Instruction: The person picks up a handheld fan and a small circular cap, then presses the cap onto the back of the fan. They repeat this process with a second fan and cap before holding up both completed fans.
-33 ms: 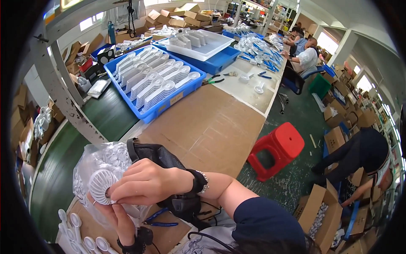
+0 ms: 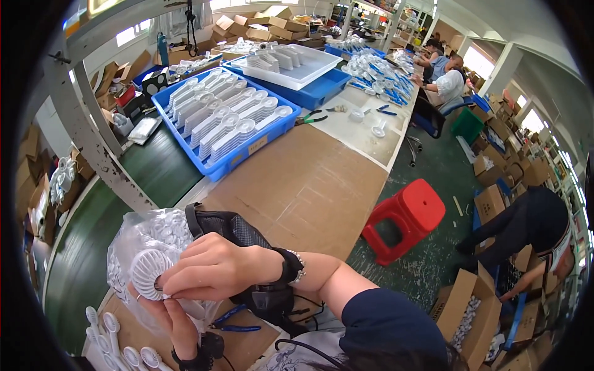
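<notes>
A white handheld fan's ribbed round head (image 2: 147,274) is held low at the left of the head view, over a clear plastic bag (image 2: 124,247) of small white parts. My right hand (image 2: 213,266) is closed on its near rim, fingertips pinching at the edge. My left hand (image 2: 176,321) grips it from below, fingers closed; part of this hand is hidden behind the right. Blue-handled pliers (image 2: 235,326) lie beside my left wrist. Several white handheld fans (image 2: 111,337) lie at the lower left. A black mesh bag (image 2: 232,226) sits just beyond my right hand.
A blue crate (image 2: 213,170) of stacked white handle parts stands ahead, with a translucent tray (image 2: 297,77) behind it. Green-handled pliers (image 2: 312,117) lie nearby. A red stool (image 2: 405,216) stands right of the table. Co-workers sit at the far end; another person bends among cartons at right.
</notes>
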